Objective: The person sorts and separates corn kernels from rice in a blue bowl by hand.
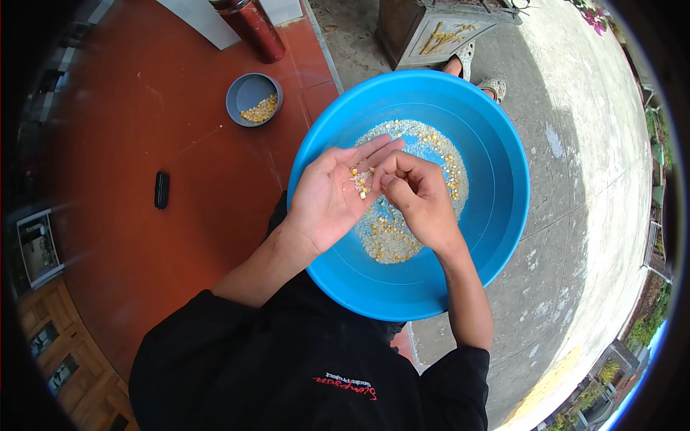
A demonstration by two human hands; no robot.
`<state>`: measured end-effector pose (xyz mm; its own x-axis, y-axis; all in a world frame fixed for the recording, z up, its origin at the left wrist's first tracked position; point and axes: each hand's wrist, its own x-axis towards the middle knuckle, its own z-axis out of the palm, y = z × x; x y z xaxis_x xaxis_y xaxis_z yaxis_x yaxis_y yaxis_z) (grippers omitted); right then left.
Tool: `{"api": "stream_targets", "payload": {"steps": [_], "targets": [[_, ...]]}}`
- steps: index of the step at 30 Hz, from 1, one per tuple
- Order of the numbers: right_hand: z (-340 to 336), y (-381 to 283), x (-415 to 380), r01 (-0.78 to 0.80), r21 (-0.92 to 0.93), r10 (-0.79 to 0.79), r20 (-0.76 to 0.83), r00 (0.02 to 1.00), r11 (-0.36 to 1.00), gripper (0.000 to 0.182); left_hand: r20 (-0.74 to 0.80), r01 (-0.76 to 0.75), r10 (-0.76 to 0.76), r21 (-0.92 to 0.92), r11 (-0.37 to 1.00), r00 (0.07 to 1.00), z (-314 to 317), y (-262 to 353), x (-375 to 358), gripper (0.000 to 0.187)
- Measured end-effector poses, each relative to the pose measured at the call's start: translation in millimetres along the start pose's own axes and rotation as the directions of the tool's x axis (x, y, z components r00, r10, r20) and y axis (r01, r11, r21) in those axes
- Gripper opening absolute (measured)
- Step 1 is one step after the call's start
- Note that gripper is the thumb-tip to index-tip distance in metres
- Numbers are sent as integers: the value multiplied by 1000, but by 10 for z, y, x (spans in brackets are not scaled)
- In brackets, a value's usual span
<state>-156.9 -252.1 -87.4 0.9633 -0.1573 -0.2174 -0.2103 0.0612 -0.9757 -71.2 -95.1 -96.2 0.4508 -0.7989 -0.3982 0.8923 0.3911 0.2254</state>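
The left hand lies open, palm up, above the blue basin, probably so strays drop back inside. It cradles corn kernels, yellow and whitish, small and irregular. The right hand's grip curls beside them; its closure and contents I cannot tell.

Red floor fills the nine o'clock side, glossy and shaded, and over at three it's grey concrete, cracked and scuffed, shadow giving way to glaring sunlight at the outer edge! Up at one o'clock, a square planter with a bamboo motif; pink flowers at two. Round at eight, wooden panelling with dark panes, and at four, greenery beside a sliver of blue sky.
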Motion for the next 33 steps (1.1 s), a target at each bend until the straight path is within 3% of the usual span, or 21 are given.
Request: {"api": "stream_targets", "payload": {"steps": [3,6,9,15,18,20,21,24,25,28,29,33], "targets": [[24,-62,-13,-29,-171,15,-85,996,985,4,-2,1,-1,18,1000,1000,-7,2,-4,62],[59,-126,14,94,-426,-159,-120,980,900,14,-33,8,-6,78,997,999,-6,-14,2,64],[91,64,22,238,-428,-304,-91,948,872,19,6,26,-26,43,999,1000,8,-2,-21,63],[111,98,10,308,-557,-364,12,931,771,17,1,24,-24,94,995,1000,-12,-12,-7,64],[59,-72,-8,128,-415,-169,-64,984,901,6,0,23,-23,59,998,1000,-50,-15,7,64],[-23,-48,-7,35,5,-34,-113,993,999,10,-12,25,-25,-7,1000,1000,0,-21,-3,64],[-70,-38,-7,-13,220,39,-115,993,975,13,-18,26,-27,-40,999,999,18,-25,-7,64],[-194,-133,-9,-86,300,104,-46,993,950,25,1,15,-15,-49,999,1000,12,-7,-3,65],[-176,-182,-7,-104,230,127,-87,988,968,21,-1,7,-7,-44,999,1000,14,-6,0,65],[-105,-83,-4,84,-118,-94,-76,993,989,9,-4,-4,4,-21,1000,1000,-2,-2,8,66],[-113,-129,-22,62,-282,-86,-74,994,957,18,-2,2,-2,-9,1000,1000,-18,8,13,66],[-85,-192,-27,124,-519,-114,53,992,845,17,31,4,-5,12,1000,1000,-51,9,12,66]]}}
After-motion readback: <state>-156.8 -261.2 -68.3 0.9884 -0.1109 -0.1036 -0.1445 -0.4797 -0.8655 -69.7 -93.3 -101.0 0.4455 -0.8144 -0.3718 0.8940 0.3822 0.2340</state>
